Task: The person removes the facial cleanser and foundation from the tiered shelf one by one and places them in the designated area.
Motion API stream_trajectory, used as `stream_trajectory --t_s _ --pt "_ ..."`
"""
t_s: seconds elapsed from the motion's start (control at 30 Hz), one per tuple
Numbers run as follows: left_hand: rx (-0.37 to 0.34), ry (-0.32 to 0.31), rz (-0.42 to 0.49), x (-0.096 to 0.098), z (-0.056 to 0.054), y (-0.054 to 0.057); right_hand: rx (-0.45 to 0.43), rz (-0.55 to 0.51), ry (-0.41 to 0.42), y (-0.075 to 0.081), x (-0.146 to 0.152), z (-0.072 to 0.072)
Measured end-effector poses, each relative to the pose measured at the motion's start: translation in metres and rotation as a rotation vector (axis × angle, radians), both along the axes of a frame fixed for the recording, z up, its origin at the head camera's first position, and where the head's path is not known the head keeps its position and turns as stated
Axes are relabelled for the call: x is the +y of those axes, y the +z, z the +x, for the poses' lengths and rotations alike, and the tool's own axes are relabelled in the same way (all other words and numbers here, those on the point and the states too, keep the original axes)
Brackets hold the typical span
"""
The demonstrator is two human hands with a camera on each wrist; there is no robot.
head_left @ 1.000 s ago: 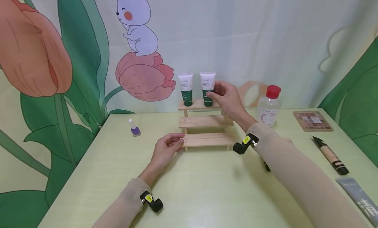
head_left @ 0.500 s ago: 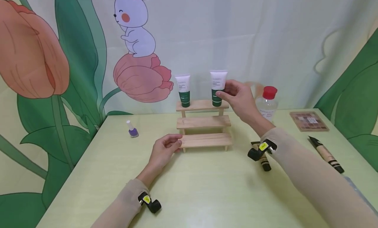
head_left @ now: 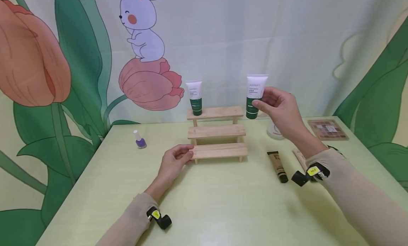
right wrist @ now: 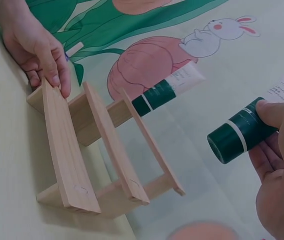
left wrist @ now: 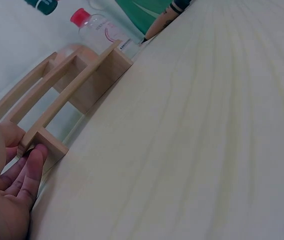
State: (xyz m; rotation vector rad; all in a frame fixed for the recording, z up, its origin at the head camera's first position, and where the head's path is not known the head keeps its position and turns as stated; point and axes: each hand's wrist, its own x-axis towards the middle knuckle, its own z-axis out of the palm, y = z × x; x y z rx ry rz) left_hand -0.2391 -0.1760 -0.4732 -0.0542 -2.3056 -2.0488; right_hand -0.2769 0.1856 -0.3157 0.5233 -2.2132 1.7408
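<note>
A three-tier wooden stand (head_left: 217, 132) stands on the table. My left hand (head_left: 173, 162) pinches the left end of its lowest shelf, and the left wrist view shows thumb and fingers (left wrist: 31, 170) round that end. With thumb and fingers, my right hand (head_left: 282, 109) holds a white-and-green squeeze tube (head_left: 255, 93), cap down, in the air to the right of the top shelf. Another tube of the same look (head_left: 195, 97) stands cap down on the left end of the top shelf. In the right wrist view the held tube (right wrist: 239, 132) is well apart from the stand.
Right of the stand lie a small brown tube (head_left: 278, 167) and a beige tube (head_left: 299, 157) partly behind my right arm. A bottle (left wrist: 99, 31) with a red cap and a palette (head_left: 328, 129) are at the back right. Purple nail polish (head_left: 140, 141) stands at left.
My right hand has carried its squeeze tube off the top shelf to the right. My left hand keeps its grip on the stand. The view has shifted slightly.
</note>
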Motion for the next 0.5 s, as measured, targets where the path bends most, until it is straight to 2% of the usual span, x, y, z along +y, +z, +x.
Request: stream_trajectory --t_s 0.27,0.5 --pt "0.004 -0.007 0.012 0.000 0.000 -0.001 -0.016 0.039 -0.106 0.008 0.037 0.031" --pt "0.007 -0.022 0.018 0.001 0.000 0.000 -0.042 0.107 -0.224 0.005 0.078 0.061"
